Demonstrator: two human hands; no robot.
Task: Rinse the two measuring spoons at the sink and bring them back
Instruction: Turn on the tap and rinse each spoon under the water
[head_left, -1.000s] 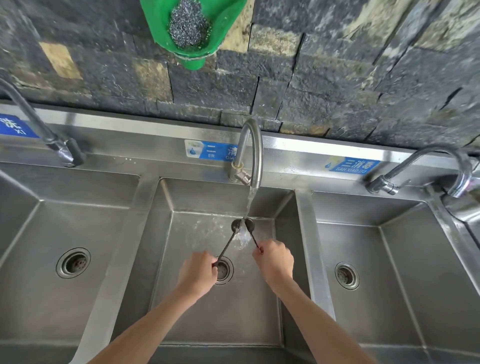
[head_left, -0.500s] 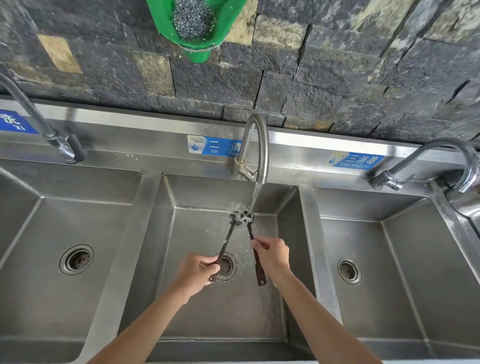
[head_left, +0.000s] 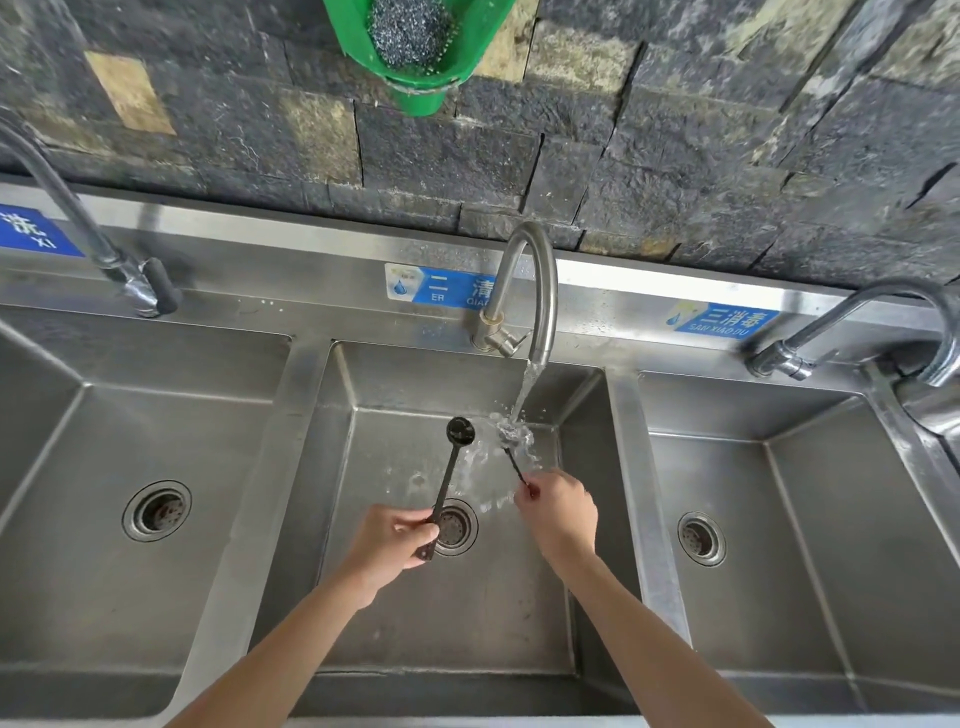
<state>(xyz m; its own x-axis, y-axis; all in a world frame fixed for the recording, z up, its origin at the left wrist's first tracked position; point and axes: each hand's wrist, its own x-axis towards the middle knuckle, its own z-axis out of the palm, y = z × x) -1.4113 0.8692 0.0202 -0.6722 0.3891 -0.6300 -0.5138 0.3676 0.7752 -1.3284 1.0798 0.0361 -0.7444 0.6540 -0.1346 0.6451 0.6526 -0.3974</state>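
Gripping left spoon beside stream: left hand. Right hand pinches right spoon, bowl under tap water.

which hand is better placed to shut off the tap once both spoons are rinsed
Probably the right hand. It is nearer the tap, and the lever at its base lies up and slightly left of it. The left hand sits lower and further left. Both hands hold spoons, so a finger must come free.

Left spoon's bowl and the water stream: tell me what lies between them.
Nothing solid: in the head view, only splashing droplets separate the left spoon's bowl from the water stream.
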